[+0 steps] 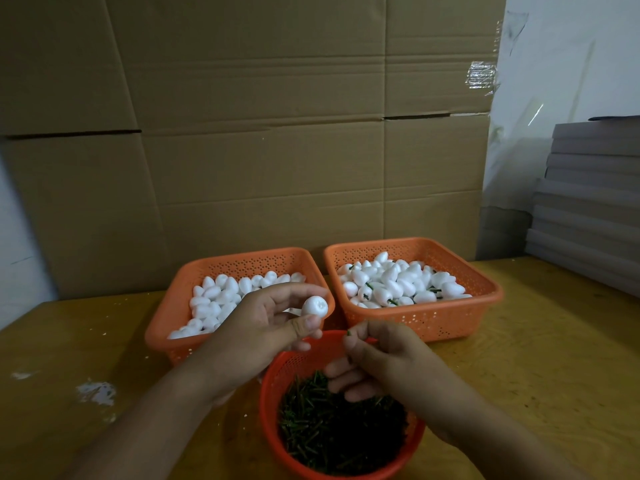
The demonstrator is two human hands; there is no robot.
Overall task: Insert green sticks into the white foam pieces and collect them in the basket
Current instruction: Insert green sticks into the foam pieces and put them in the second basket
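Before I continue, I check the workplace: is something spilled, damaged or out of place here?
Only small things: white crumbs and a smeared white patch lie on the wooden table left of the round basket. The two rectangular baskets stand upright, nothing spilled.

Flattened cardboard sheets (263,133) stood behind my wooden table (540,358). Grey boards (588,202) were stacked at my right, clear tape (481,76) above them.
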